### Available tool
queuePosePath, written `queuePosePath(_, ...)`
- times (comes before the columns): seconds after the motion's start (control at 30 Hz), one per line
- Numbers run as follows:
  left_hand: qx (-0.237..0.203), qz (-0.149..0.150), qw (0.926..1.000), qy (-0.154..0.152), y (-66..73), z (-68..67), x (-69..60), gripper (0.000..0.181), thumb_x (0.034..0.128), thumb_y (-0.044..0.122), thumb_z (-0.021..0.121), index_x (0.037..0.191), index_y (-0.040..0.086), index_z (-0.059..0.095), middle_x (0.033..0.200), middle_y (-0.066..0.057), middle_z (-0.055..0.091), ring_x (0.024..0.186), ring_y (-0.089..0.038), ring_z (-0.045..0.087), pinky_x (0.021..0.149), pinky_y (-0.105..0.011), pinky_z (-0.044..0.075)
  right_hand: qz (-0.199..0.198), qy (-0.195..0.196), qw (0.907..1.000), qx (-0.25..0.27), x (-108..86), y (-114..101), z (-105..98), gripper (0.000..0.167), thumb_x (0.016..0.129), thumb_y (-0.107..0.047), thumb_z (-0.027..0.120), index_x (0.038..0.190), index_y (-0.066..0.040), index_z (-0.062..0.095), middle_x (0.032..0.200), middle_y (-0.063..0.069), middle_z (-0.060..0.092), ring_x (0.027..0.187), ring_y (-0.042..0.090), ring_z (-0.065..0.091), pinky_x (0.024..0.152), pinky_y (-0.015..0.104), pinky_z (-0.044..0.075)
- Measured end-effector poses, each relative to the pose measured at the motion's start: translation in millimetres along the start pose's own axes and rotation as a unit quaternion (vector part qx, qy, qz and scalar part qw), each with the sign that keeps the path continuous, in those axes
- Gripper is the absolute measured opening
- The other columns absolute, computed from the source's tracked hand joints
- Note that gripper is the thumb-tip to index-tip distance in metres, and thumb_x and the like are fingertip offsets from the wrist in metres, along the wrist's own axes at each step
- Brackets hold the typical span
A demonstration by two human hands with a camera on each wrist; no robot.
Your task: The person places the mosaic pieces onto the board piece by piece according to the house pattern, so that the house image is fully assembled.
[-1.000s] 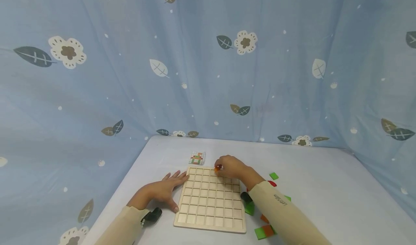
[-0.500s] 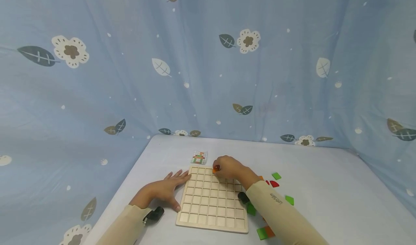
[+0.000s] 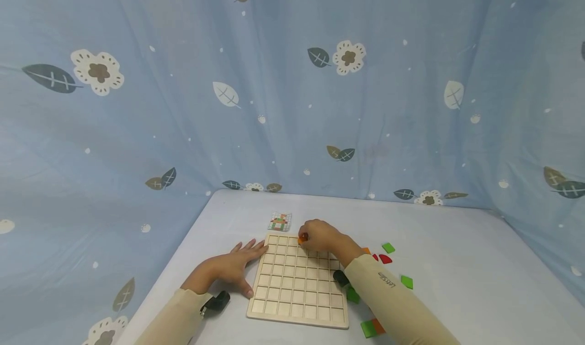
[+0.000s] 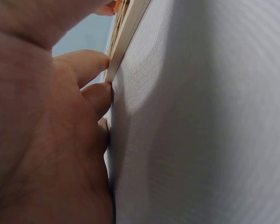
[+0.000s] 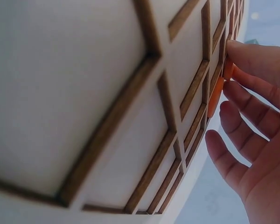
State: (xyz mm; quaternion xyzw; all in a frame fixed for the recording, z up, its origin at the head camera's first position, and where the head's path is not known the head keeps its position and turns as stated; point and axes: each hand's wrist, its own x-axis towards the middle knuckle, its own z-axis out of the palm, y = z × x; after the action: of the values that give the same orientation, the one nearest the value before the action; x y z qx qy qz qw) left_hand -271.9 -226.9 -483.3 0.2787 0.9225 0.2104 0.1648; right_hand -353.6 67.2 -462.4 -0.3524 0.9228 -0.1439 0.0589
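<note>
A pale wooden grid board (image 3: 292,284) lies on the white table. My right hand (image 3: 320,236) is over its far edge, thumb and forefinger pinching a small orange tile (image 5: 228,69) at the grid. Right beside that tile, another orange tile (image 5: 215,98) sits against the board in the right wrist view. In the head view the fingers partly cover the orange pieces. My left hand (image 3: 233,269) rests on the table with fingers spread, its thumb and fingertips at the board's left edge. The left wrist view shows fingertips (image 4: 100,63) touching the board's side.
A small printed pattern card (image 3: 280,221) lies beyond the board. To the right are green tiles (image 3: 407,282), red quarter-round tiles (image 3: 385,258) and an orange tile (image 3: 377,326), some partly hidden by the right sleeve (image 3: 393,294). A blue patterned curtain (image 3: 292,106) hangs behind the table.
My right hand has shifted slightly left along the board's far edge, still pinching the orange tile. The left hand stays in place. The head view has turned a little.
</note>
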Motion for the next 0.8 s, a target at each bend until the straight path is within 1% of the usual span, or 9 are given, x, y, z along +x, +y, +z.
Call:
queuePosePath(0.17,-0.001,0.001,1.0000,0.000,-0.4,-0.1,-0.6,0.126,0.0547,0.052,0.088,0.156,0.014,0.024,0.162,-0.004,0.011,0.148,-0.030,-0.001,0.116,-0.053,-0.004,0.002,-0.001,1.0000,0.004,-0.3,0.0,-0.4,0.010,0.088,-0.023,0.071,0.096,-0.018,0.072,0.088,-0.010,0.057,0.080,0.010,0.054,0.070,0.030,0.050)
queuePosePath(0.4,0.001,-0.004,1.0000,-0.002,1.4,-1.3,-0.5,0.125,0.0549,0.052,0.088,0.156,0.014,0.024,0.162,-0.004,0.011,0.148,-0.030,-0.001,0.116,-0.053,-0.004,0.000,0.002,1.0000,0.002,-1.0,-1.0,-1.2,0.008,0.088,-0.023,0.071,0.095,-0.019,0.073,0.089,-0.009,0.058,0.081,0.010,0.055,0.072,0.031,0.050)
queuePosePath(0.63,-0.001,-0.005,1.0000,-0.002,1.8,-0.3,-0.8,0.125,0.0551,0.051,0.088,0.156,0.014,0.024,0.162,-0.004,0.011,0.148,-0.030,-0.001,0.116,-0.053,-0.004,-0.002,0.002,1.0000,0.006,-2.4,-3.1,-2.6,0.004,0.088,-0.020,0.071,0.090,-0.018,0.073,0.085,-0.010,0.058,0.077,0.009,0.054,0.069,0.030,0.050)
queuePosePath(0.8,-0.001,-0.002,1.0000,-0.002,2.0,-0.5,-1.0,0.125,0.0551,0.051,0.088,0.156,0.013,0.024,0.162,-0.005,0.011,0.147,-0.031,-0.001,0.116,-0.054,-0.004,-0.003,0.002,1.0000,0.001,-3.9,-3.0,-3.4,0.005,0.087,-0.020,0.071,0.090,-0.016,0.074,0.085,-0.010,0.059,0.078,0.009,0.054,0.070,0.030,0.049)
